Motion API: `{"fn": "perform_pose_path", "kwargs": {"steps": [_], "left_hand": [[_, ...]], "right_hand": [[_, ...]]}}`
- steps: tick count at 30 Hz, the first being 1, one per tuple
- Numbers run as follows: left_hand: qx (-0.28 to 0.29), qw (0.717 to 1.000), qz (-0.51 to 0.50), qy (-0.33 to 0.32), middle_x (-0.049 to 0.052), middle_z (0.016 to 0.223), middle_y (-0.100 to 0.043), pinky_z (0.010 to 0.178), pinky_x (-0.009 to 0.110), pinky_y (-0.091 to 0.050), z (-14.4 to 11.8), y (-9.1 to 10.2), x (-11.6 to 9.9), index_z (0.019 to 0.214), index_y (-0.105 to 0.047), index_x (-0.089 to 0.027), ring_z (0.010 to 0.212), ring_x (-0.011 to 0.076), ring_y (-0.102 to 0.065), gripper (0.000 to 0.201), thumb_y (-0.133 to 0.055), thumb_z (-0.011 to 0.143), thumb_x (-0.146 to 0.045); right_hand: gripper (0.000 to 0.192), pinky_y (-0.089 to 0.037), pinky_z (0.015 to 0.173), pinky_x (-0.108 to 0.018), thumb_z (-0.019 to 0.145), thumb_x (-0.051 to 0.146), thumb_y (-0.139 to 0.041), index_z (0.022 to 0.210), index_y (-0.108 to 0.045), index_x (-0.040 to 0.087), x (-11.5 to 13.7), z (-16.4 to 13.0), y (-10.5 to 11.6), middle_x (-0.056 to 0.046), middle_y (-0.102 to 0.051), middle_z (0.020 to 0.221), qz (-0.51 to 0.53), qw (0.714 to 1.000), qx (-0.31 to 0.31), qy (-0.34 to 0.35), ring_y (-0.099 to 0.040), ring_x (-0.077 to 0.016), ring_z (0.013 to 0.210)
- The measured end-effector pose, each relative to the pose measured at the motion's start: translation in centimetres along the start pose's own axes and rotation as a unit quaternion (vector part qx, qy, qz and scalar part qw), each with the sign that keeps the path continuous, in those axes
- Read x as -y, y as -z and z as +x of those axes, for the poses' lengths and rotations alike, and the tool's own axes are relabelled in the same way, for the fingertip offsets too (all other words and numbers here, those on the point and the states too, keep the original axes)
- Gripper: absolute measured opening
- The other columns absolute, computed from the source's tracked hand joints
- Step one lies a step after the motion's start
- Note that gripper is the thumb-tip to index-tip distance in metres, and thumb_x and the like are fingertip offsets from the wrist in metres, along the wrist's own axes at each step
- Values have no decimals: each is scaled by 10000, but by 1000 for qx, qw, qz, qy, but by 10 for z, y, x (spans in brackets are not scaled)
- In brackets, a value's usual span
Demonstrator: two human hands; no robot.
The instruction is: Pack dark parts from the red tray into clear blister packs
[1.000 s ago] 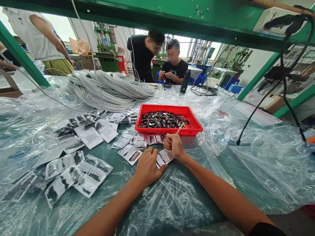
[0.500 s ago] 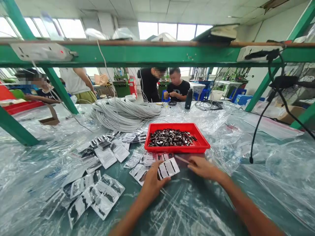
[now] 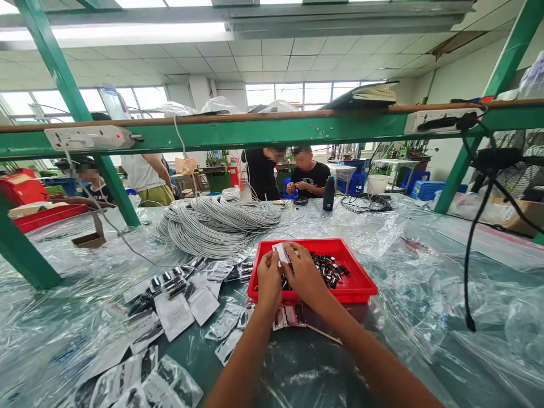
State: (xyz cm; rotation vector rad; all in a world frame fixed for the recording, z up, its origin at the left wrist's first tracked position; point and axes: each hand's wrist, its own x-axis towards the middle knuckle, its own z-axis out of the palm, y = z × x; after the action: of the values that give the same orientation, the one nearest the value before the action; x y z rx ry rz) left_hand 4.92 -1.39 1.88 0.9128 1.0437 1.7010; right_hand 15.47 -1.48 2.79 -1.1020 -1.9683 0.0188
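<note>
Over the red tray [image 3: 361, 290], my left hand [image 3: 269, 279] and my right hand [image 3: 304, 273] are together, fingers closed around a small white card [image 3: 281, 253]. My fingers hide most of the card. Small shiny dark metal pieces [image 3: 329, 270] lie loose in the tray below. Just in front of the tray, a thin wooden stick [image 3: 323, 334] rests on the table, beside several flat packets [image 3: 290, 316] partly covered by my forearms.
More clear packets [image 3: 176, 309] are spread at the left. Behind them lies a big coil of grey cable [image 3: 208, 224]. A dark bottle [image 3: 328, 194] stands farther back. A black cable [image 3: 470, 272] hangs at the right from the green shelf frame [image 3: 263, 129]. Other people work beyond.
The stick has left my right hand and lies on the table. Both hands have moved from in front of the tray to above it, with the card now between them. The view has tilted up.
</note>
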Motion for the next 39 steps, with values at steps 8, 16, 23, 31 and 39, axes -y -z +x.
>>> {"fn": "perform_pose_path", "kwargs": {"steps": [8,16,23,31,39], "left_hand": [[41,998,-39,11,50,811,-715,760,286,-487,37,-2,12,853,-718,-145,833,193,-654,408,-826,577,-426],[94,994,62,10,50,809,-728,734,297,-489,43,8,21,811,-717,-152,750,184,-653,337,-812,581,-380],[90,978,186,-42,40,754,-698,680,289,-467,43,8,27,771,-681,-170,709,183,-629,235,-726,666,-375],[134,979,152,3,14,734,-670,647,273,-452,50,26,13,801,-631,-176,670,160,-604,356,-726,665,-491],[170,967,188,-31,21,803,-664,720,290,-486,51,30,0,875,-646,-169,768,179,-623,415,-695,726,-554]], "right_hand": [[308,-511,974,-482,934,295,-493,1186,-551,129,-18,20,-27,-193,-669,1154,152,985,-24,-75,-638,-297,1109],[228,-574,848,-371,794,359,-665,876,-517,206,-56,23,-27,-72,-725,946,383,905,64,-173,-720,-212,911],[180,-585,806,-382,719,198,-612,869,-512,194,-64,21,-28,-48,-717,869,344,921,92,-158,-727,-210,830],[483,-558,932,-438,821,341,-697,1266,-560,216,-53,19,-29,-107,-718,1146,373,910,113,-140,-699,-259,1055],[481,-472,1056,-465,933,275,-586,1405,-525,213,-41,22,-23,-126,-592,1383,220,968,116,21,-564,-279,1273]]}}
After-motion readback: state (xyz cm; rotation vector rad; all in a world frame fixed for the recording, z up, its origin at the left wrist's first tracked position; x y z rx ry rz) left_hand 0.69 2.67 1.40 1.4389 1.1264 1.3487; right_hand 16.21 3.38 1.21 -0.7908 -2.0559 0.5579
